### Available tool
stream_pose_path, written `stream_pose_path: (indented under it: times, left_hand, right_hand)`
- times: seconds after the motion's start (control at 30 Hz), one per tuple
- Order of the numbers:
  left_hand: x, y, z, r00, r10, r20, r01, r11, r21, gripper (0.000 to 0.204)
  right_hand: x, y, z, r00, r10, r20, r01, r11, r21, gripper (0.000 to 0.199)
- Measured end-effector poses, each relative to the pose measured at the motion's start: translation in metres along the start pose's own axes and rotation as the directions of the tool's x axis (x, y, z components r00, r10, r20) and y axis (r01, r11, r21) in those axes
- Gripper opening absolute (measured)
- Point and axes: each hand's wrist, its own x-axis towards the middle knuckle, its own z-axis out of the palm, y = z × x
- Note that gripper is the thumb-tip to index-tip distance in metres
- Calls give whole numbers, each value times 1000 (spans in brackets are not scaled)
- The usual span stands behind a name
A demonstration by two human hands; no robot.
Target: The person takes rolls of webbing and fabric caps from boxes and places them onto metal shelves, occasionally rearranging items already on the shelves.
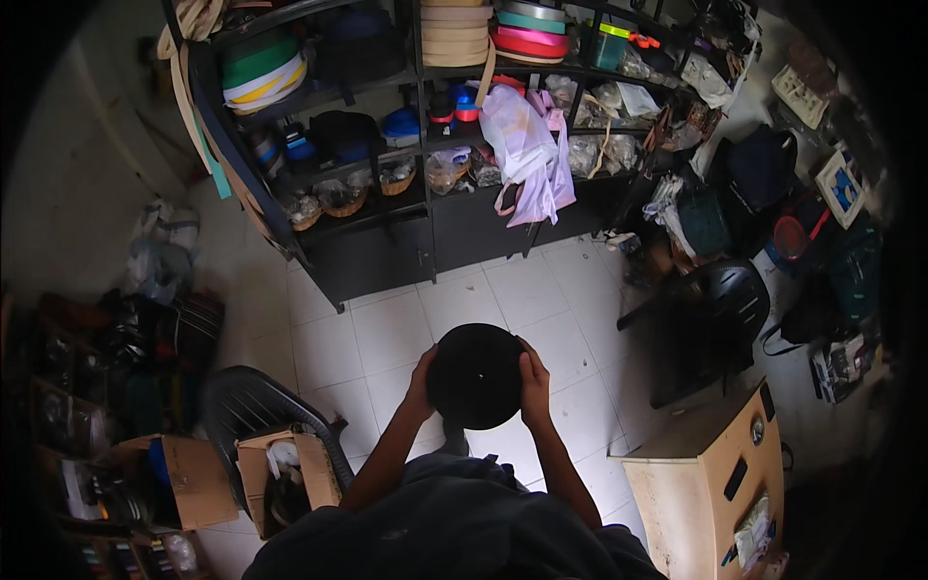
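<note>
A round, flat black disc (475, 375) is gripped at its edges by the left hand (421, 382) and right hand (534, 385), above white floor tiles (387, 329).

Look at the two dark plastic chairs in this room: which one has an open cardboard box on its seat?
The chair at lower left, beside the person's left arm, holds the open cardboard box. The other chair, at right by the beige cabinet, carries no box.

A round disc (476, 375) is held at the centre of the frame between the left hand (421, 379) and the right hand (534, 384). Shelving (406, 145) is set across the top. A chair (253, 406) carrying an open carton (282, 474) is placed lower left, and a cabinet (710, 469) lower right.
</note>
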Motion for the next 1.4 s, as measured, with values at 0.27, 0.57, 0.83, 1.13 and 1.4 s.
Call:
stream_pose_path:
  times: [0.27, 0.57, 0.83, 1.13, 1.4]
  left_hand:
    - [90, 135, 37, 955, 255, 152, -291, 901, 320, 59]
    - [156, 227, 69, 885, 452, -114, -426, 883, 200, 54]
    - [190, 301, 65, 576, 704, -416, -681, 695, 231, 46]
    - [201, 372, 47, 420, 780, -463, -767, 578, 279, 41]
    - [206, 415, 6, 542, 732, -413, -719, 658, 222, 43]
  right_hand:
    - [158, -46, 51, 999, 14, -33, -1, 932, 363, 45]
    - [295, -85, 124, 976, -162, 146, 113, 949, 293, 41]
    - [439, -123, 185, 707, -182, 684, 295, 954, -52, 36]
    - [586, -282, 331, 246, -878, 411, 963, 172, -209, 47]
    - [661, -316, 390, 393, -669, 631, 887, 96, -451, 68]
